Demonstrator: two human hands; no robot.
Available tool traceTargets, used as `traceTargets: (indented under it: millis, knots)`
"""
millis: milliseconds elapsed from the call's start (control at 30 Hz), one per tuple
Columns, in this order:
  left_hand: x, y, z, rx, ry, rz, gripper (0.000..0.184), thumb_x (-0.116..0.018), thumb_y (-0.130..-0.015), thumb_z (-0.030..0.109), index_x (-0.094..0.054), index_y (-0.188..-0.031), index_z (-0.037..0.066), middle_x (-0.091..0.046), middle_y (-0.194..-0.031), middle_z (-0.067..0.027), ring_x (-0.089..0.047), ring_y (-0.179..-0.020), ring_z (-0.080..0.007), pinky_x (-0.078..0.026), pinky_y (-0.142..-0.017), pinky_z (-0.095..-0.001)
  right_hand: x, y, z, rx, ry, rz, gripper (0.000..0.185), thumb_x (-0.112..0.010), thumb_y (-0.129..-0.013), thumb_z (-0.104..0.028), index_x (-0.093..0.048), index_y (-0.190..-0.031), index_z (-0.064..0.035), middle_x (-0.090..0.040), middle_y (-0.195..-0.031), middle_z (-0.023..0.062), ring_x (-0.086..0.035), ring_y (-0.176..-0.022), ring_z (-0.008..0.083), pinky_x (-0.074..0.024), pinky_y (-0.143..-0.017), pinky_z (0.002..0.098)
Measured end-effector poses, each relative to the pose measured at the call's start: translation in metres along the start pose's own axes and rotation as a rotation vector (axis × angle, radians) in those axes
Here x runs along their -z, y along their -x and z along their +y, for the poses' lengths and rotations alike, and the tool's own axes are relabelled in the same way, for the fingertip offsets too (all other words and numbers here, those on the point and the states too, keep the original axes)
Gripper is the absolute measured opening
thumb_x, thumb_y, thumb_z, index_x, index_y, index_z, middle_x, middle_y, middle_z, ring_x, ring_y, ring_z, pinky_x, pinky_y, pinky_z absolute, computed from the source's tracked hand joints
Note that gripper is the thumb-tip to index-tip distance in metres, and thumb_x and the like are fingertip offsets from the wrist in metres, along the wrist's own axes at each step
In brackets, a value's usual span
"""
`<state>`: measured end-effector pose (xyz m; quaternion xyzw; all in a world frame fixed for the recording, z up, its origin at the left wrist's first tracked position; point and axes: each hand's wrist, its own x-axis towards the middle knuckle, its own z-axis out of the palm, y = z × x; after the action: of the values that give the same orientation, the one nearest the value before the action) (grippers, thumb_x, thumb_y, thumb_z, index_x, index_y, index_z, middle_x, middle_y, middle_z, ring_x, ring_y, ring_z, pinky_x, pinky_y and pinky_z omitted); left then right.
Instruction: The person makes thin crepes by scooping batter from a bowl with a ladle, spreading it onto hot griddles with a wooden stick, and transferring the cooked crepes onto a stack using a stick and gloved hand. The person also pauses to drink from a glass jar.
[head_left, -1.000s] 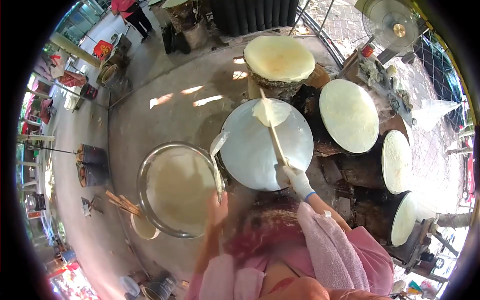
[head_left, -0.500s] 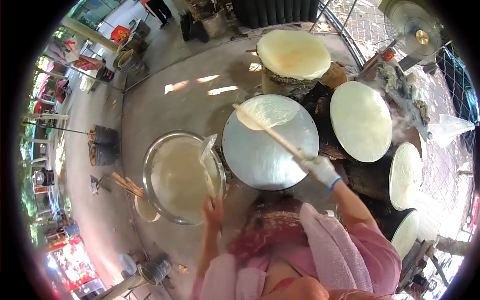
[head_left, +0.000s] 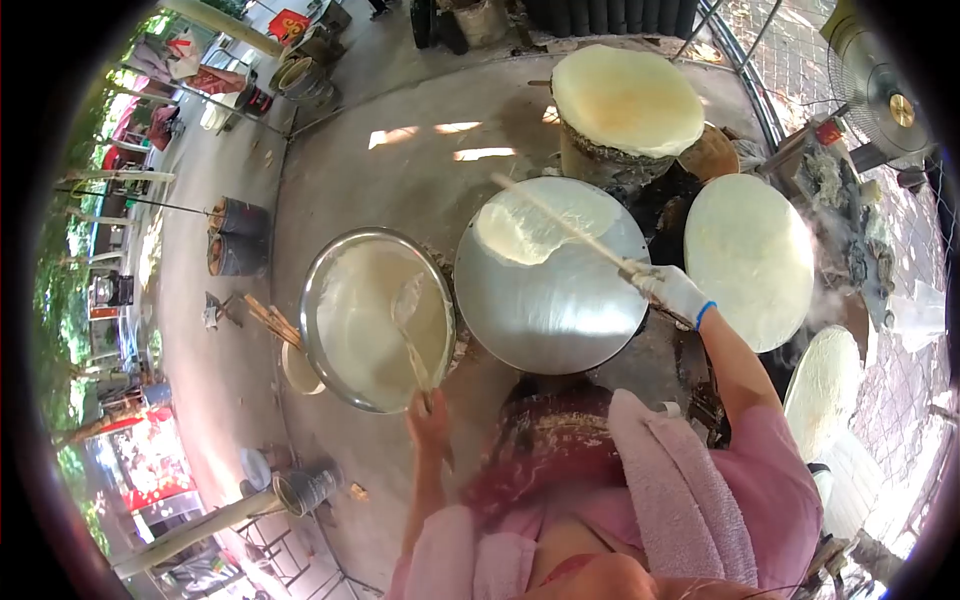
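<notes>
My left hand (head_left: 429, 420) is closed around the handle of a ladle (head_left: 413, 345), whose head lies over the steel basin (head_left: 313, 345) of pale batter (head_left: 352, 330). Gloved in white with a blue cuff, my right hand (head_left: 675, 292) grips a long wooden stick (head_left: 565, 225). The stick slants across a round griddle (head_left: 550, 320), its far end just past the rim. On the griddle's upper part is a thin, uneven layer of batter (head_left: 520, 235), partly crossed by the stick.
A pale round flatbread (head_left: 628, 100) covers another griddle behind. To the right are another round flatbread (head_left: 748, 260) and a third (head_left: 825, 385). A fan (head_left: 890, 100) stands at upper right. Black buckets (head_left: 240, 235) and wooden sticks (head_left: 270, 320) are at left.
The batter layer on the griddle has spread wider to the right. The ladle head has dropped from the basin's rim to over the batter. The whole view has shifted a little.
</notes>
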<state>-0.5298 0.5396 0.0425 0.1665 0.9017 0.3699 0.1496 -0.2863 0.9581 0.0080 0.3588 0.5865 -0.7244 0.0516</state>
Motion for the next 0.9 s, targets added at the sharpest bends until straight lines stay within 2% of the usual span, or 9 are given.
traceTargets:
  millis: [200,267,300,400,500,600,667,800,900]
  knots:
    - [-0.001,0.022,-0.017,0.18,-0.075,0.044,0.028,-0.062,-0.089,0.027,-0.062,-0.091,-0.001,-0.059,-0.071,-0.0186,-0.055,-0.065,-0.029,-0.044,-0.063,-0.0437,-0.005,0.002,0.017,-0.204,0.103,-0.136,0.036,-0.067,-0.092,-0.018,-0.064,-0.126,-0.0101,-0.06,-0.077,-0.0043,-0.045,-0.062,0.0047,-0.0416,-0.058,0.0214]
    - [0.003,0.02,-0.032,0.02,-0.213,0.007,0.029,-0.062,-0.09,0.027,-0.062,-0.095,-0.001,-0.062,-0.08,-0.0229,-0.057,-0.073,-0.0382,-0.044,-0.067,-0.0466,0.016,-0.012,0.016,-0.154,0.108,-0.078,0.039,-0.068,-0.091,-0.015,-0.062,-0.128,-0.0078,-0.062,-0.081,-0.0044,-0.046,-0.064,0.004,-0.0426,-0.059,0.0209]
    - [0.005,0.017,-0.036,-0.062,-0.28,-0.013,0.03,-0.061,-0.09,0.028,-0.062,-0.097,-0.001,-0.063,-0.084,-0.0251,-0.058,-0.076,-0.0428,-0.044,-0.069,-0.048,0.023,-0.026,0.016,0.066,0.051,-0.038,0.039,-0.066,-0.092,-0.014,-0.061,-0.13,-0.0072,-0.063,-0.084,-0.0044,-0.047,-0.065,0.0032,-0.0437,-0.06,0.0204]
    - [-0.003,-0.008,-0.027,0.164,-0.127,-0.036,0.03,-0.058,-0.091,0.027,-0.06,-0.102,-0.001,-0.062,-0.09,-0.028,-0.057,-0.083,-0.0476,-0.044,-0.07,-0.0492,0.037,-0.062,0.015,-0.076,0.167,-0.12,0.039,-0.065,-0.093,-0.023,-0.062,-0.129,-0.0079,-0.059,-0.075,-0.0051,-0.045,-0.061,0.0055,-0.0398,-0.056,0.0223]
    - [-0.009,-0.031,0.017,0.142,-0.215,-0.044,0.028,-0.055,-0.094,0.026,-0.057,-0.102,-0.001,-0.059,-0.09,-0.0293,-0.056,-0.083,-0.0475,-0.043,-0.071,-0.051,0.021,-0.025,0.002,-0.15,0.266,-0.231,0.037,-0.068,-0.091,-0.027,-0.067,-0.122,-0.0077,-0.053,-0.065,-0.0021,-0.044,-0.056,0.0074,-0.0373,-0.051,0.0261]
    - [-0.024,-0.059,0.017,-0.021,-0.255,-0.109,0.026,-0.055,-0.094,0.026,-0.056,-0.096,-0.001,-0.061,-0.086,-0.0274,-0.058,-0.082,-0.0473,-0.045,-0.068,-0.0506,0.039,-0.006,0.015,-0.226,0.228,-0.191,0.032,-0.066,-0.092,-0.017,-0.066,-0.124,-0.0114,-0.062,-0.076,-0.0058,-0.045,-0.059,0.0056,-0.0378,-0.052,0.0237]
    - [-0.033,-0.074,0.018,-0.121,-0.327,-0.148,0.025,-0.056,-0.094,0.026,-0.055,-0.093,0.0,-0.062,-0.083,-0.0257,-0.059,-0.081,-0.0466,-0.046,-0.067,-0.0499,0.053,-0.007,0.021,0.016,0.167,-0.035,0.034,-0.064,-0.093,-0.012,-0.064,-0.127,-0.0093,-0.064,-0.085,-0.0077,-0.045,-0.061,0.0047,-0.0375,-0.053,0.0214]
    - [-0.041,-0.079,0.015,-0.227,-0.589,-0.192,0.024,-0.056,-0.094,0.026,-0.054,-0.092,0.002,-0.064,-0.078,-0.023,-0.062,-0.078,-0.0446,-0.049,-0.064,-0.0507,0.049,-0.059,0.028,0.155,0.217,-0.189,0.033,-0.062,-0.095,-0.015,-0.063,-0.126,-0.0048,-0.061,-0.08,-0.0043,-0.041,-0.06,0.0042,-0.0353,-0.052,0.0206]
    - [-0.025,-0.058,-0.007,-0.25,-0.794,-0.301,0.023,-0.054,-0.095,0.027,-0.055,-0.096,0.004,-0.064,-0.081,-0.0236,-0.064,-0.077,-0.0436,-0.05,-0.064,-0.0532,0.028,-0.053,0.035,-0.144,0.089,-0.361,0.026,-0.063,-0.094,-0.018,-0.068,-0.116,-0.0051,-0.055,-0.071,-0.002,-0.042,-0.058,0.0052,-0.0354,-0.05,0.0223]
